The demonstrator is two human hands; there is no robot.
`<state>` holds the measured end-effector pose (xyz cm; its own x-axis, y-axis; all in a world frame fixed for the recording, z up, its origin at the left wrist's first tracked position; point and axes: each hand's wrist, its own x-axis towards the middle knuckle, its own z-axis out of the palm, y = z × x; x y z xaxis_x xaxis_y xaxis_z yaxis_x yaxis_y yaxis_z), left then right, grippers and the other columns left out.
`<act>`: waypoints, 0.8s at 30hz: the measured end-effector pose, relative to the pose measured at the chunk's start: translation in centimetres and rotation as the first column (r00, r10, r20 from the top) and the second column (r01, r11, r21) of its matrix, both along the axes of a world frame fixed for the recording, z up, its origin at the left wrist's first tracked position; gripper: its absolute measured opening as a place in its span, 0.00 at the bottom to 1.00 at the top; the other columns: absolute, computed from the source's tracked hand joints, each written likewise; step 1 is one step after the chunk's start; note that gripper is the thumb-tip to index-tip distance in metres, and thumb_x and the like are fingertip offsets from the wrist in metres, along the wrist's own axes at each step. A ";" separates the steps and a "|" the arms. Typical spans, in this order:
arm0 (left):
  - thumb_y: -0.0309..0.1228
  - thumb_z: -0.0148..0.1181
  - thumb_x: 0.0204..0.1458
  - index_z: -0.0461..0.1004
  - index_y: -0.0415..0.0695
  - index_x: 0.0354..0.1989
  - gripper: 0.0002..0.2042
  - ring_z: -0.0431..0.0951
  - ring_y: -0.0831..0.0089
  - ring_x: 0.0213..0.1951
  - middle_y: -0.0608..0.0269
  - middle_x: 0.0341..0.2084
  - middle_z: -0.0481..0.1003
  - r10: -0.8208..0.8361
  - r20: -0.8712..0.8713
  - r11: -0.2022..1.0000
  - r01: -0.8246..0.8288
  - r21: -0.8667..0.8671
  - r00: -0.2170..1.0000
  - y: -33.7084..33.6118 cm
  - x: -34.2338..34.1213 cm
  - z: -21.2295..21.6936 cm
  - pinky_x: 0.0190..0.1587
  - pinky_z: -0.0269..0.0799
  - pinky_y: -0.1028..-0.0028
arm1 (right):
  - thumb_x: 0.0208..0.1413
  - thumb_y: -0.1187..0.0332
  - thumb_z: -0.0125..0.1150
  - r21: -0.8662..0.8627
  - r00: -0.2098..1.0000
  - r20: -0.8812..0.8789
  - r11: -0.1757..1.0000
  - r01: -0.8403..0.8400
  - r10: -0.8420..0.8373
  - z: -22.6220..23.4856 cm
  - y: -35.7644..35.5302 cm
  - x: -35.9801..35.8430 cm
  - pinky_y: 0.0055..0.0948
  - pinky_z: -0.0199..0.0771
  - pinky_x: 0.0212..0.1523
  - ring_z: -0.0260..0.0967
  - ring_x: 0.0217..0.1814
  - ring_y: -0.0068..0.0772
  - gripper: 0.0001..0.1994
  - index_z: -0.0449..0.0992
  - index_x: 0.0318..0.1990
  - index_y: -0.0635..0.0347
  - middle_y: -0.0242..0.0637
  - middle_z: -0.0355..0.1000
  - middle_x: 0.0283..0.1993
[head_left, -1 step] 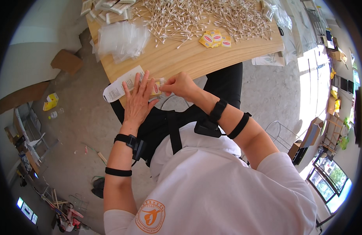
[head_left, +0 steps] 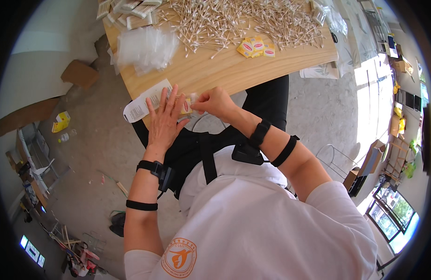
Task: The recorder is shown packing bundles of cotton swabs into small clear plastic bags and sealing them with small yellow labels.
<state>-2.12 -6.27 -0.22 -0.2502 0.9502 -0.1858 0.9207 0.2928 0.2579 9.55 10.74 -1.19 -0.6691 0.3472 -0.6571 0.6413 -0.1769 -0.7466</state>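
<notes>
Two hands at the near edge of the pale wooden table point(head_left: 211, 74), sealing a small clear plastic bag point(head_left: 190, 106) with a yellow slip inside.
I see the left hand point(head_left: 165, 116) released, pressing flat on the bag; the right hand point(head_left: 215, 102) pinches its end. Next move, I judge, calls for running along the seal. Count: one stack of clear bags point(head_left: 143, 46), about five yellow packets point(head_left: 256, 47), cotton swabs point(head_left: 234, 21) too many to count, one white label strip point(head_left: 143, 103).
</notes>
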 end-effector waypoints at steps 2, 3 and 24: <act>0.37 0.67 0.48 0.53 0.46 0.69 0.40 0.43 0.55 0.73 0.58 0.73 0.44 -0.006 0.008 1.000 0.006 0.003 1.000 0.3 0.0 0.8 0.67 0.31 0.34 | 0.44 0.65 0.70 0.105 0.996 -0.077 0.993 0.046 -0.038 -0.6 -0.4 0.7 0.28 0.67 0.20 0.66 0.19 0.25 0.10 0.83 0.29 0.63 0.36 0.77 0.24; 0.37 0.67 0.48 0.56 0.46 0.68 0.38 0.44 0.55 0.73 0.57 0.72 0.45 -0.007 0.019 1.000 0.007 0.000 1.000 0.4 0.0 1.2 0.67 0.32 0.35 | 0.43 0.66 0.69 0.200 0.986 -0.154 0.975 0.093 -0.062 -0.9 -0.6 1.0 0.30 0.73 0.26 0.71 0.23 0.30 0.09 0.82 0.29 0.62 0.37 0.78 0.27; 0.24 0.66 0.52 0.57 0.38 0.65 0.32 0.69 0.67 0.59 0.53 0.57 0.68 -0.221 0.941 0.435 -0.837 0.332 0.258 7.6 5.0 15.5 0.64 0.61 0.65 | 0.63 0.72 0.56 -0.612 0.521 -0.610 0.773 0.169 -0.597 12.1 2.7 1.5 0.29 0.76 0.51 0.74 0.48 0.27 0.08 0.72 0.47 0.63 0.38 0.75 0.46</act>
